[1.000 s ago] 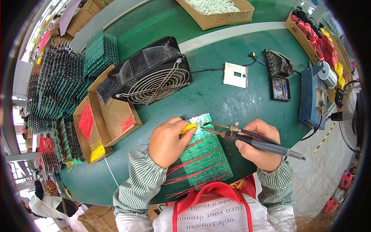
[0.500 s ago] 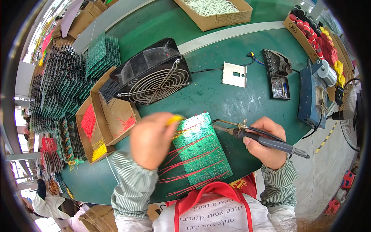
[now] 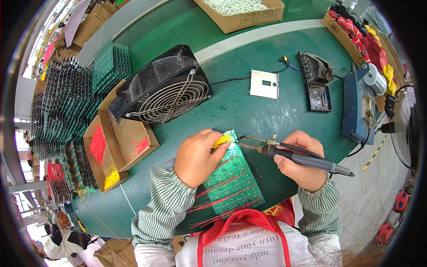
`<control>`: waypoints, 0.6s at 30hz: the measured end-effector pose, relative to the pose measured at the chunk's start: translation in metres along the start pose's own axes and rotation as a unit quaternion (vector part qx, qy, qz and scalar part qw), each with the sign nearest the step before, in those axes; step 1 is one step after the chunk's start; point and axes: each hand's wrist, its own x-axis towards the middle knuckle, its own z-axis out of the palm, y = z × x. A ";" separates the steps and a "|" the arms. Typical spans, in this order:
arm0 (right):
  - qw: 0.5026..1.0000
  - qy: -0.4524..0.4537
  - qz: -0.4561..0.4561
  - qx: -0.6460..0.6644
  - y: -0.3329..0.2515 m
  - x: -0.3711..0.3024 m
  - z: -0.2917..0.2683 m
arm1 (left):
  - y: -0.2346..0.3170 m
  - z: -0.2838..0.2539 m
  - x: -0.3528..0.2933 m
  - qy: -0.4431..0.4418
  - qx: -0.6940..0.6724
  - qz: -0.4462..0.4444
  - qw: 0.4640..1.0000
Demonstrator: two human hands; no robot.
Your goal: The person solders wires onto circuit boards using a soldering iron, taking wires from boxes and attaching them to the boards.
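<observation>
A green circuit board [image 3: 235, 182] lies on the green bench top in front of me, with rows of red wires [image 3: 205, 207] sticking out past its left edge. My left hand [image 3: 198, 156] is closed over the board's upper left part and pinches a bundle of yellow wires [image 3: 221, 141]. Those wires point at the board's top edge. In my right hand [image 3: 304, 162] is a grey-handled soldering iron [image 3: 307, 161] with a thin metal solder-feed tube [image 3: 253, 138] fixed along it. Its tip and the tube's end come close to the board's top right corner; contact is hard to tell.
Behind my left hand stands a black fan [image 3: 169, 89] with a wire grille. Left of it are cardboard trays [image 3: 129, 155] of red and yellow wires and stacked circuit boards [image 3: 62, 107]. A white plate [image 3: 264, 84], a black stand [image 3: 316, 82] and a blue soldering station [image 3: 357, 107] sit on the right.
My left hand has moved right, bringing the yellow wires over the board's top edge. The soldering iron stays in my right hand, now a little left of its earlier place.
</observation>
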 end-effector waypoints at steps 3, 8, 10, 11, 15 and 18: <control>1.000 -0.001 0.000 0.003 0.000 0.000 -0.001 | -0.001 0.000 0.000 -0.002 0.000 -0.002 1.000; 1.000 0.022 0.005 0.011 -0.001 -0.007 -0.003 | -0.001 -0.003 -0.002 0.000 0.007 0.001 1.000; 1.000 0.016 0.006 -0.008 -0.004 -0.011 -0.006 | -0.001 -0.006 -0.005 0.012 -0.006 0.008 1.000; 1.000 0.017 0.007 -0.010 -0.005 -0.014 -0.007 | -0.002 -0.011 -0.008 0.012 -0.008 0.008 1.000; 0.997 -0.019 -0.055 -0.049 -0.008 -0.025 -0.006 | -0.013 -0.048 -0.038 0.142 0.205 -0.014 0.968; 0.997 -0.051 -0.059 0.012 -0.006 -0.034 0.011 | -0.003 -0.052 -0.067 0.098 0.140 -0.060 0.983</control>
